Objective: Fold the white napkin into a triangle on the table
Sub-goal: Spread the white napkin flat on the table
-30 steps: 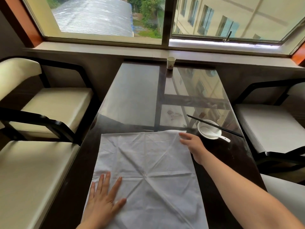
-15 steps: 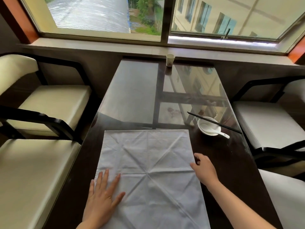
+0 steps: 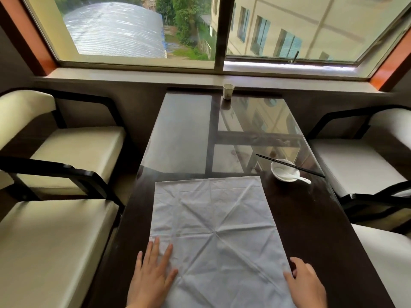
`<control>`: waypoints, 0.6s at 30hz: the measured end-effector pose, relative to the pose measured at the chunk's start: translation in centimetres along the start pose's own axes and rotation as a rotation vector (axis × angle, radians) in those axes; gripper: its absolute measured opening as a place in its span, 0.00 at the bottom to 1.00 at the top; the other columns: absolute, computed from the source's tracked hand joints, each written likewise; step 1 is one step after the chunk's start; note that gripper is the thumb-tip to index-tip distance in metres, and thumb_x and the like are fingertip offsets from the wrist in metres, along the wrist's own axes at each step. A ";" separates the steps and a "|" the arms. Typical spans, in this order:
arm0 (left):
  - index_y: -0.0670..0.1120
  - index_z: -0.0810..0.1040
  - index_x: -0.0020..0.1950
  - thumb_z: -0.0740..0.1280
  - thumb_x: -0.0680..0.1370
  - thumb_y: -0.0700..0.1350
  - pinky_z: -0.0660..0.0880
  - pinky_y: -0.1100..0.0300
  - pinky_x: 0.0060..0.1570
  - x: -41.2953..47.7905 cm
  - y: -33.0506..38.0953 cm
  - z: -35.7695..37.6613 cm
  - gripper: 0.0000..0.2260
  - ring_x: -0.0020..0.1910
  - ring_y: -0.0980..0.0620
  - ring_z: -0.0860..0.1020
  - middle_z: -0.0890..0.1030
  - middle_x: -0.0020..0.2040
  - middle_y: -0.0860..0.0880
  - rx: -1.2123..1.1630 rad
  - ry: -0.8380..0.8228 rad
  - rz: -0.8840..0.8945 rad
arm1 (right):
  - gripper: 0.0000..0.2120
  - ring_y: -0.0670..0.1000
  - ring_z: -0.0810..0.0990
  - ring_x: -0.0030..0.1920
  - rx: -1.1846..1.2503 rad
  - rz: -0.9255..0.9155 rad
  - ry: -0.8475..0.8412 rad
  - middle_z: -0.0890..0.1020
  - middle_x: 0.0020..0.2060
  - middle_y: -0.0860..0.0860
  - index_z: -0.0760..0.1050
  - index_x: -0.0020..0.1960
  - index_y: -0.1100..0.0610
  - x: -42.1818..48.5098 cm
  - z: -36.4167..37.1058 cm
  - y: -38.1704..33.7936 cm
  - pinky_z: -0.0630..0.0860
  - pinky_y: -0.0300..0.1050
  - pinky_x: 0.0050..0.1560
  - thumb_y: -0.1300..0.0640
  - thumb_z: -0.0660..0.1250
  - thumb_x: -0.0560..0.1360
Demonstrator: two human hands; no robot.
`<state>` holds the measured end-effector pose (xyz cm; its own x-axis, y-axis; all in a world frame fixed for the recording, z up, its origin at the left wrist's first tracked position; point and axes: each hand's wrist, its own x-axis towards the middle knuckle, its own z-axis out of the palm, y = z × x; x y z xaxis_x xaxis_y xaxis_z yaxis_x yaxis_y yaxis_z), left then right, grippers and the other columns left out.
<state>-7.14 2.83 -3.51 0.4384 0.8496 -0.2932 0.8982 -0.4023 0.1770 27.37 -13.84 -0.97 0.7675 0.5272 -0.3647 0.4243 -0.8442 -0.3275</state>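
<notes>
The white napkin (image 3: 213, 227) lies spread flat and unfolded on the near half of the dark glossy table (image 3: 311, 230), marked with crossing crease lines. My left hand (image 3: 151, 278) rests palm down, fingers apart, on the napkin's near left part. My right hand (image 3: 304, 283) sits at the napkin's near right edge, fingers loosely curled with the fingertips touching the cloth edge. Neither hand has cloth lifted.
A white bowl with a white spoon (image 3: 285, 173) stands right of the napkin's far corner, with black chopsticks (image 3: 291, 166) laid across it. A small paper cup (image 3: 228, 91) stands at the table's far end by the window sill. Cream padded chairs (image 3: 66, 152) flank both sides.
My right hand has slid from the napkin's far right corner down along the right edge to the near right side. The left hand has stayed pressed on the near left.
</notes>
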 end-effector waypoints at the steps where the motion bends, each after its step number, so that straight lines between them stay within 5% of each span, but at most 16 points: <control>1: 0.52 0.76 0.68 0.39 0.79 0.66 0.44 0.53 0.69 0.1 0.0 -0.2 0.35 0.79 0.52 0.37 0.75 0.69 0.39 0.021 0.017 0.015 | 0.18 0.53 0.78 0.52 0.003 0.025 0.007 0.76 0.50 0.49 0.71 0.68 0.48 -0.4 0.1 0.0 0.72 0.47 0.51 0.51 0.66 0.79; 3: 0.52 0.72 0.72 0.38 0.78 0.67 0.42 0.53 0.69 0.0 -0.4 -0.2 0.35 0.78 0.53 0.33 0.71 0.72 0.39 0.018 -0.019 0.025 | 0.14 0.53 0.79 0.52 -0.017 0.039 0.014 0.78 0.48 0.48 0.73 0.64 0.49 -1.0 0.2 0.0 0.73 0.47 0.51 0.53 0.67 0.79; 7: 0.58 0.36 0.77 0.36 0.71 0.74 0.21 0.57 0.64 1.4 -1.3 1.0 0.38 0.74 0.53 0.26 0.35 0.80 0.45 0.035 -0.022 0.027 | 0.05 0.54 0.78 0.48 -0.029 0.016 0.007 0.79 0.45 0.48 0.72 0.53 0.50 -1.8 0.1 0.0 0.73 0.47 0.49 0.55 0.66 0.78; 9: 0.58 0.40 0.79 0.43 0.75 0.71 0.21 0.55 0.66 2.2 -1.2 0.9 0.36 0.77 0.50 0.30 0.37 0.81 0.47 0.050 -0.036 -0.010 | 0.04 0.52 0.78 0.46 -0.042 0.005 -0.001 0.77 0.43 0.47 0.70 0.50 0.50 -1.9 -0.1 -0.1 0.73 0.46 0.47 0.56 0.66 0.78; 13: 0.55 0.62 0.77 0.44 0.75 0.67 0.38 0.48 0.77 4.8 0.4 -1.2 0.34 0.80 0.47 0.48 0.57 0.80 0.45 0.039 0.134 -0.020 | 0.09 0.49 0.78 0.44 -0.041 -0.028 0.019 0.77 0.40 0.46 0.71 0.49 0.48 -1.7 -0.3 -0.6 0.74 0.45 0.44 0.58 0.69 0.74; 18: 0.55 0.46 0.80 0.47 0.81 0.64 0.37 0.47 0.77 12.3 3.3 -3.5 0.30 0.79 0.46 0.36 0.42 0.82 0.45 0.028 0.139 0.043 | 0.15 0.54 0.79 0.42 0.034 -0.077 0.052 0.77 0.38 0.50 0.77 0.51 0.53 -1.1 -0.7 -0.9 0.73 0.45 0.41 0.64 0.74 0.68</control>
<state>1.08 13.12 -3.27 0.4693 0.8697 -0.1531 0.8802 -0.4468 0.1602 26.46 -13.73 0.34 0.7577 0.5839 -0.2915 0.4673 -0.7972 -0.3823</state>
